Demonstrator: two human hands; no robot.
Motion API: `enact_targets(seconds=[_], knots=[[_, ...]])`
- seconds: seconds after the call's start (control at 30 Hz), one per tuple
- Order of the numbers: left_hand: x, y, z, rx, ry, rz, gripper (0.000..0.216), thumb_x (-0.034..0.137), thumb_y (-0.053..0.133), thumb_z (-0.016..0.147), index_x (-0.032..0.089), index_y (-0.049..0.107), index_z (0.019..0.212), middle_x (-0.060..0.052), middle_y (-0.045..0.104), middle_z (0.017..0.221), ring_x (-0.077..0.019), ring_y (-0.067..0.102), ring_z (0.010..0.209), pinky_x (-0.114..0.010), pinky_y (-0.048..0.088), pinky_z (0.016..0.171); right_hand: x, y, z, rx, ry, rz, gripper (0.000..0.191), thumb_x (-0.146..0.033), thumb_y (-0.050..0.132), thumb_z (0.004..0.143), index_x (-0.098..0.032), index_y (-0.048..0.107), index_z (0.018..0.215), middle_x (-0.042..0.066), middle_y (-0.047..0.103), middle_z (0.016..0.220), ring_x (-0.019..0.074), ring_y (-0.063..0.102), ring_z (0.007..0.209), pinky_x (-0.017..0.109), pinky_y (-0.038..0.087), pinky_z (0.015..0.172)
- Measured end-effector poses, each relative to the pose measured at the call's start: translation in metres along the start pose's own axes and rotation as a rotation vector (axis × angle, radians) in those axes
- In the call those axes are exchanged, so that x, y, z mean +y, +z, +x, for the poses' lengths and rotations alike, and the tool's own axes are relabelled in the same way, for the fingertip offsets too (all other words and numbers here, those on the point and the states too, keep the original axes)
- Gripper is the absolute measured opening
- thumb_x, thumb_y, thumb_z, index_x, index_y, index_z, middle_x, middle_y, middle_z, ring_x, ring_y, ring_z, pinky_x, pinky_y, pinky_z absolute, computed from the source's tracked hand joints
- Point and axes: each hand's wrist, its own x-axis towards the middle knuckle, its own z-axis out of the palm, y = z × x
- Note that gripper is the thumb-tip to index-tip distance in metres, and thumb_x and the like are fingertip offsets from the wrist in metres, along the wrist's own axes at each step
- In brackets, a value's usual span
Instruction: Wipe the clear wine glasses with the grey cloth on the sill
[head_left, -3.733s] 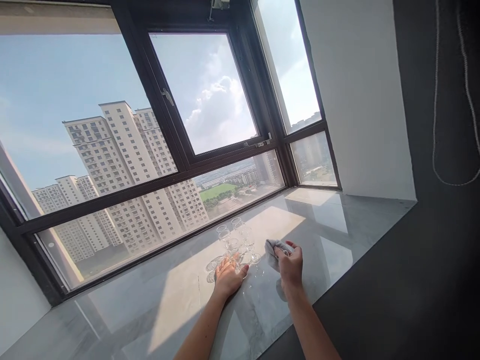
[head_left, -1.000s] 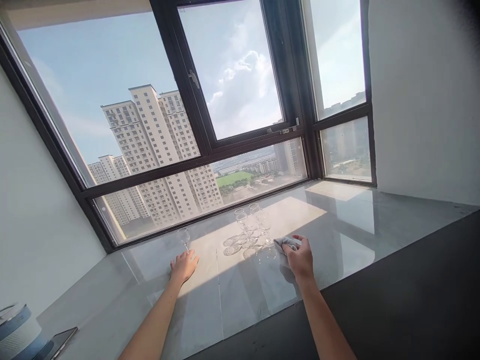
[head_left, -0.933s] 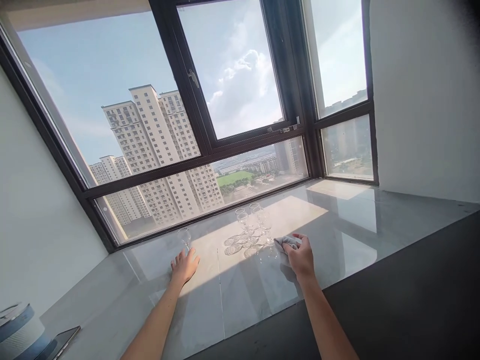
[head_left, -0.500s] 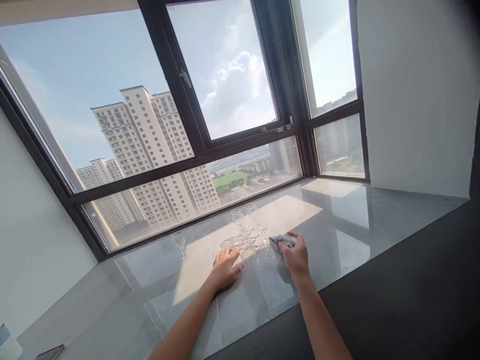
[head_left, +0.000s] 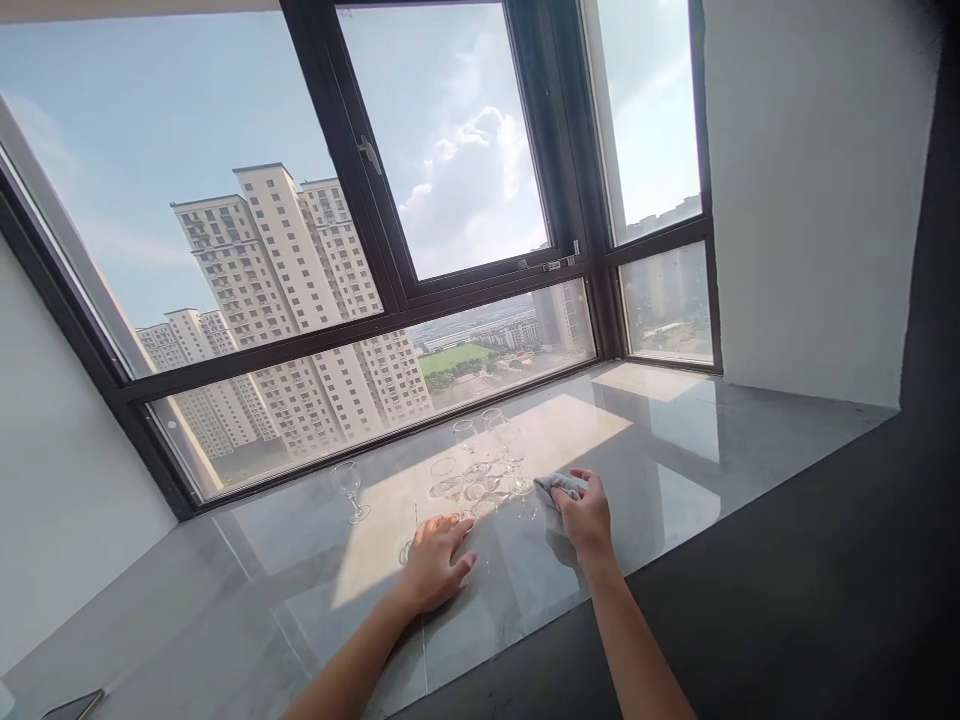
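My left hand rests low over the sill, its fingers curled over a clear stemmed glass. Clear edges of this glass show on both sides of the fingers; the rest is hidden. My right hand grips a crumpled light grey cloth, pinched between thumb and fingers just above the sill. Between and beyond my hands is a cluster of clear stemmed glasses, some upright, others seemingly lying down. Another stemmed glass stands upright by itself to the left.
The glossy grey tiled sill ends at a front edge close to my forearms. Dark window frames run along the back, with a white wall at the right. A phone-like dark object lies at the lower left.
My left hand has drawn back toward me and slightly left, away from the cluster, with a glass under its fingers. My right hand still grips the cloth. The view has shifted slightly.
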Motion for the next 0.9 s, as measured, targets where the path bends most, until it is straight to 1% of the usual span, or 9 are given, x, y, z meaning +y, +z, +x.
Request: enact_targets(seconds=[0.1,0.2,0.3,0.4,0.57,0.7,0.8,0.83,0.9], knots=[[-0.033,-0.008,-0.057,0.016,-0.132,0.066,0.058,0.050,0.044,0.089,0.038,0.040,0.146,0.000,0.040,0.153,-0.0307,0.031,0.141,-0.051,0.016,0.116,0.002,-0.004,0.001,0.023,0.006,-0.003,0.055,-0.043,0.070,0.065,-0.021,0.053,0.113,0.008,0.069,0.091,0.0236,0.065,0.072,0.030,0.048,0.059],[-0.073,-0.022,-0.093,0.044,-0.327,0.164,0.057,0.049,0.040,0.090,0.034,0.044,0.145,-0.002,0.040,0.153,-0.0312,0.031,0.141,-0.051,0.019,0.115,0.002,-0.006,0.000,0.027,0.007,-0.013,0.055,-0.042,0.071,0.064,-0.021,0.054,0.112,0.008,0.068,0.093,0.0239,0.066,0.075,0.031,0.049,0.061],[-0.105,-0.033,-0.099,0.040,-0.480,0.210,0.059,0.048,0.035,0.092,0.029,0.042,0.147,-0.004,0.040,0.153,-0.0319,0.031,0.140,-0.052,0.021,0.113,-0.001,-0.007,-0.003,0.015,0.016,-0.041,0.056,-0.043,0.071,0.064,-0.022,0.053,0.113,0.009,0.068,0.096,0.0245,0.066,0.076,0.031,0.049,0.060],[-0.123,-0.037,-0.083,0.026,-0.562,0.225,0.059,0.047,0.033,0.091,0.031,0.040,0.148,-0.003,0.038,0.155,-0.0319,0.031,0.140,-0.053,0.021,0.113,-0.004,-0.007,-0.004,0.006,0.037,-0.079,0.058,-0.045,0.070,0.065,-0.022,0.052,0.115,0.011,0.067,0.101,0.0256,0.066,0.076,0.031,0.048,0.056],[-0.137,-0.031,-0.053,0.054,-0.649,0.273,0.060,0.052,0.033,0.091,0.030,0.041,0.146,-0.006,0.038,0.154,-0.0329,0.033,0.139,-0.053,0.024,0.111,-0.006,-0.007,-0.005,0.004,0.029,-0.062,0.057,-0.046,0.069,0.066,-0.022,0.051,0.115,0.010,0.067,0.098,0.0251,0.066,0.074,0.030,0.048,0.056],[-0.143,-0.025,-0.053,0.139,-0.659,0.277,0.058,0.052,0.036,0.091,0.028,0.045,0.143,-0.011,0.042,0.149,-0.0331,0.036,0.137,-0.053,0.024,0.111,-0.007,-0.006,-0.004,0.012,0.017,-0.035,0.056,-0.045,0.069,0.066,-0.021,0.052,0.113,0.009,0.068,0.095,0.0244,0.066,0.074,0.030,0.049,0.058],[-0.133,-0.026,-0.059,0.284,-0.662,0.270,0.049,0.048,0.039,0.090,0.024,0.054,0.130,-0.013,0.055,0.131,-0.0320,0.049,0.123,-0.048,0.035,0.103,-0.007,-0.004,-0.002,0.012,0.024,-0.019,0.056,-0.045,0.070,0.066,-0.021,0.052,0.114,0.010,0.068,0.097,0.0241,0.066,0.074,0.030,0.049,0.057],[-0.126,-0.027,-0.060,0.329,-0.636,0.260,0.043,0.046,0.039,0.090,0.024,0.058,0.122,-0.012,0.058,0.124,-0.0306,0.052,0.117,-0.046,0.038,0.100,-0.006,-0.004,-0.001,0.013,0.024,-0.009,0.057,-0.044,0.070,0.066,-0.021,0.052,0.114,0.010,0.068,0.096,0.0242,0.066,0.074,0.030,0.049,0.057],[-0.105,-0.029,-0.058,0.373,-0.498,0.205,0.034,0.042,0.038,0.090,0.023,0.062,0.106,-0.009,0.062,0.111,-0.0271,0.056,0.108,-0.042,0.043,0.096,-0.006,-0.002,0.001,0.023,0.018,0.015,0.057,-0.043,0.070,0.065,-0.020,0.052,0.114,0.009,0.068,0.094,0.0243,0.066,0.074,0.030,0.049,0.057]])
